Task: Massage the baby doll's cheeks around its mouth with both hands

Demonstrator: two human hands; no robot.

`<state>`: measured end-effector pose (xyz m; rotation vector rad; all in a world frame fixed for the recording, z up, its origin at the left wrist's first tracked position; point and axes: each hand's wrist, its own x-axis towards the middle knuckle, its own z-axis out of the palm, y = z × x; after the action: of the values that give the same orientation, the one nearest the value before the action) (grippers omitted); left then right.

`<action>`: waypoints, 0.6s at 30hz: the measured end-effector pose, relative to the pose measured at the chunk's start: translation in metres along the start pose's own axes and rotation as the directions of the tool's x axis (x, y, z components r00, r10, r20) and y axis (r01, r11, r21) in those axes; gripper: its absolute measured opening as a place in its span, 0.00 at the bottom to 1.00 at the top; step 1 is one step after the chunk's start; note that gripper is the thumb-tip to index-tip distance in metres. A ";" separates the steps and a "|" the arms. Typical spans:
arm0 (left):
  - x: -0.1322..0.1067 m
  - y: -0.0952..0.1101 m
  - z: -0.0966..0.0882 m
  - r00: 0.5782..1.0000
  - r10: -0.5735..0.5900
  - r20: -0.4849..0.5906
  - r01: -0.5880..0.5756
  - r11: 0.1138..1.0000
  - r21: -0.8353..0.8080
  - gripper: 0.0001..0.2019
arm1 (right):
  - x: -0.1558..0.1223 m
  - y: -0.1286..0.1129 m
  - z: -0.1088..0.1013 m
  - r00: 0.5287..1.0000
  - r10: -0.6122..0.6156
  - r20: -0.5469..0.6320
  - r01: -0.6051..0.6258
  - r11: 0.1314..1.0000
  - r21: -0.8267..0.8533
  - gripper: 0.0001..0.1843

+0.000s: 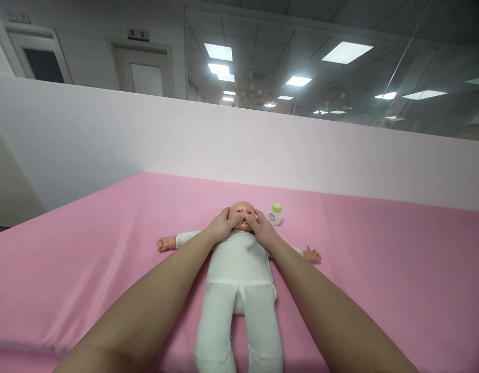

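A baby doll (239,259) in white cloth lies on its back, arms spread wide, its head away from me. My left hand (223,226) cups the left side of the doll's head (242,206), with its thumb laid across the cheek near the nose. On the opposite side my right hand (265,229) does the same, and the two thumb tips almost meet at the middle of the face. The other fingers wrap the sides of the head and are partly hidden. Just right of the head stands a small clear bottle (275,214) with a green cap.
The doll lies on a pink padded surface (364,248) with some creases at left. A low white wall (239,140) runs along its far side. Behind that are doors (146,77) and a glass pane reflecting ceiling lights.
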<state>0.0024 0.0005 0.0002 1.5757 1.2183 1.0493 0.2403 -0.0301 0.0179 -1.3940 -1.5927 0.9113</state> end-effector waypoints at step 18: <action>-0.002 0.003 0.000 1.000 0.009 -0.026 -0.009 1.000 0.022 0.47 | 0.003 0.002 0.001 1.000 0.004 0.004 -0.004 1.000 0.016 0.56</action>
<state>0.0030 -0.0019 0.0023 1.5899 1.2451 1.0687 0.2399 -0.0272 0.0162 -1.3858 -1.5827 0.9282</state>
